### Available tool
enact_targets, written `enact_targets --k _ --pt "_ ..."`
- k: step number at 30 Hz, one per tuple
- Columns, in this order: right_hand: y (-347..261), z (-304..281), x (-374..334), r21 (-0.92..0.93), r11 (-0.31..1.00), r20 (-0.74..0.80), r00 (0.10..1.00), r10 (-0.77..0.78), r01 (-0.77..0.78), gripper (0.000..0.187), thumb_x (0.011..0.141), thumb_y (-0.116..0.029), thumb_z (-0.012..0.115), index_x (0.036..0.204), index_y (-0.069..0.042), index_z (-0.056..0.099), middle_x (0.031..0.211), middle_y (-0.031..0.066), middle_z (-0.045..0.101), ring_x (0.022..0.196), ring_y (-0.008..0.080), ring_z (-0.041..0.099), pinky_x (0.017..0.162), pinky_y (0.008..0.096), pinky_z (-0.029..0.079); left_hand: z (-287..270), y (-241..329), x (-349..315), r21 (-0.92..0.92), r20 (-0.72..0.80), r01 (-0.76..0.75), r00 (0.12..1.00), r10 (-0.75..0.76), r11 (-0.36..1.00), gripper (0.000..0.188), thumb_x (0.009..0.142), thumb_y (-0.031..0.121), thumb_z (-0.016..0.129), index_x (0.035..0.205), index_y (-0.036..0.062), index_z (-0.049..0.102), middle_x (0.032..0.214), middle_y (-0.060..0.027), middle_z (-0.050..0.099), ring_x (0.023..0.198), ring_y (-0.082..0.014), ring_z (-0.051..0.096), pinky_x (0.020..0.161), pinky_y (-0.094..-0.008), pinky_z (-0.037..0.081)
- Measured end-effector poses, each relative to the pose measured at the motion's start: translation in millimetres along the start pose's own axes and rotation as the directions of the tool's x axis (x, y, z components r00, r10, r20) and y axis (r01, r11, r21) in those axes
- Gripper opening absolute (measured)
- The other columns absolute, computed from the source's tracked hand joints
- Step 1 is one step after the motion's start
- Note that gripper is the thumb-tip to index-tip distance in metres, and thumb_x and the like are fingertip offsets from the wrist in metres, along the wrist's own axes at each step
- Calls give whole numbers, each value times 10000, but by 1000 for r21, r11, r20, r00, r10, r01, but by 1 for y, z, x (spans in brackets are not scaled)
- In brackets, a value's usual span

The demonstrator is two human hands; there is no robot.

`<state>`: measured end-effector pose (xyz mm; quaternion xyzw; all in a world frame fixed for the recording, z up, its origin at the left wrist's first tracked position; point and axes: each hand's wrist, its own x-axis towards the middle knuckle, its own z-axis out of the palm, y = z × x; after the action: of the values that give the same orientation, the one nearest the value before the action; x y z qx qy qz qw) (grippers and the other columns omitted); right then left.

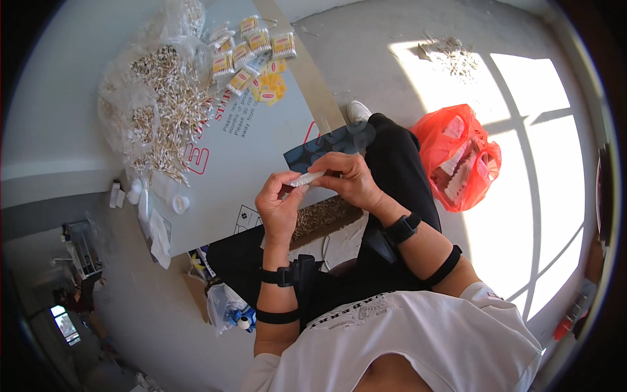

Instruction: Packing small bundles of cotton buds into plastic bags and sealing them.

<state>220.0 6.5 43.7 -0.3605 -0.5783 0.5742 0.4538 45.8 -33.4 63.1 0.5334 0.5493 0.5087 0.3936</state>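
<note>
Over the table's near edge, my left hand (279,201) and my right hand (351,179) pinch a small white bundle of cotton swabs (304,179) between thumbs and fingertips, one hand at each end. Part of the bundle is hidden by the fingers. Below them, a brown box (323,227) of loose swabs rests by my lap. A dark blue patterned sheet (307,155) lies at the table edge just beyond my hands. Further off, a large heap of loose cotton swabs (176,108) spills from a clear plastic bag (116,98).
Small packs of swabs (258,42) and yellow cards (273,90) lie on the grey table (228,196). A round white lid (180,204) sits near its left edge. To the right, a red plastic bag (450,193) stands on the floor; scattered swabs (454,60) lie beyond it.
</note>
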Motion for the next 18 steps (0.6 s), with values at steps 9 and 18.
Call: enact_targets --k 9,18 --pt "4 2 1 298 954 -80 995 53 -27 87 859 24 673 942 16 695 930 35 653 754 92 592 665 230 491 17 2 1 72 -101 -116 987 123 991 135 807 -85 682 896 0 627 973 -77 657 870 -141 608 772 -251 498" --pt "-6 -8 3 465 799 -149 857 494 -380 250 898 -218 700 988 12 661 965 98 679 686 115 646 548 210 493 24 2 1 431 -95 -287 928 359 856 150 794 -65 685 868 19 584 1032 -101 627 918 -206 602 789 -308 508"
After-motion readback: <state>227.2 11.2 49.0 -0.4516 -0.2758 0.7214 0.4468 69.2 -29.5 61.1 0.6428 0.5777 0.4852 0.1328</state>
